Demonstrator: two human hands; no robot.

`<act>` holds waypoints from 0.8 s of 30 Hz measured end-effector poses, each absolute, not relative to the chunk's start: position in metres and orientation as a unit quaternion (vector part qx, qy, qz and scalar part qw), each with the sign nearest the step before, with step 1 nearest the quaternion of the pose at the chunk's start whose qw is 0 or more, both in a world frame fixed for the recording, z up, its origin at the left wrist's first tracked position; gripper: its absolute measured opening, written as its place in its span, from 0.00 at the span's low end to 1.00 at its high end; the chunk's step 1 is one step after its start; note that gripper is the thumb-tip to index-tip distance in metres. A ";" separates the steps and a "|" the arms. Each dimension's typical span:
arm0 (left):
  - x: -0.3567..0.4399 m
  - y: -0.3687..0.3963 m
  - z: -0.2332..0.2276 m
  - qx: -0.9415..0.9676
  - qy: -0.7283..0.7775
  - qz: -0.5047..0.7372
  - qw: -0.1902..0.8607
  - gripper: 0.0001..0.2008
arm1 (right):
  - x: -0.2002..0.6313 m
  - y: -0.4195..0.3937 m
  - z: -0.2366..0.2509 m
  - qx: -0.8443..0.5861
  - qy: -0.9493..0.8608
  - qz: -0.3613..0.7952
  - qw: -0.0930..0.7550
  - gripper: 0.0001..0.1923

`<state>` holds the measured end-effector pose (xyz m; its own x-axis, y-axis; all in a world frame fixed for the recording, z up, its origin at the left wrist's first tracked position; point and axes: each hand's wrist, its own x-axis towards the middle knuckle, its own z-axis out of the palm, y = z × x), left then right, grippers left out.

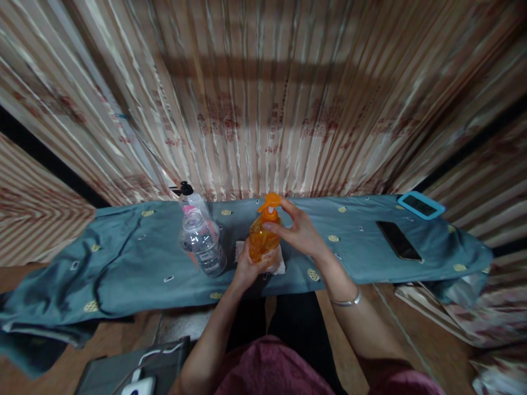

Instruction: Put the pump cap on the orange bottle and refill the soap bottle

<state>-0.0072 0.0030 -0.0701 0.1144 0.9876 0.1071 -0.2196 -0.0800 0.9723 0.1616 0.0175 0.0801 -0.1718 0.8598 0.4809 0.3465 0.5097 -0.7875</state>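
An orange pump bottle (262,235) stands on a white folded cloth (280,266) on the blue-covered table (123,263). My left hand (247,269) grips the bottle's lower body from the front. My right hand (298,230) holds the bottle's neck just under the orange pump head (269,202), with the fingers wrapped around it. A metal bangle sits on my right wrist.
A clear plastic bottle (202,244) and a spray bottle with a black nozzle (188,193) stand to the left. A black phone (398,240) and a blue-cased device (420,205) lie at the right. Striped curtains hang close behind the table. A grey box with a cable sits bottom left.
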 end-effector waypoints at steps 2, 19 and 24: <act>-0.007 0.003 -0.070 0.499 0.390 0.541 0.553 0.37 | 0.164 0.018 0.082 -0.407 -0.729 0.270 0.479 0.25; -0.003 0.005 -0.081 0.508 0.437 0.559 0.488 0.40 | 0.168 0.007 0.014 -0.498 -0.610 0.268 0.555 0.35; -0.004 0.005 -0.074 0.508 0.440 0.559 0.486 0.45 | 0.179 -0.003 -0.049 -0.651 -0.572 0.264 0.423 0.24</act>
<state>-0.0041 0.0050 -0.0741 -0.0119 0.9900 0.1405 -0.0975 -0.1410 0.9852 0.1786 -0.0033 -0.0491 0.2060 0.9685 0.1397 0.5225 0.0119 -0.8526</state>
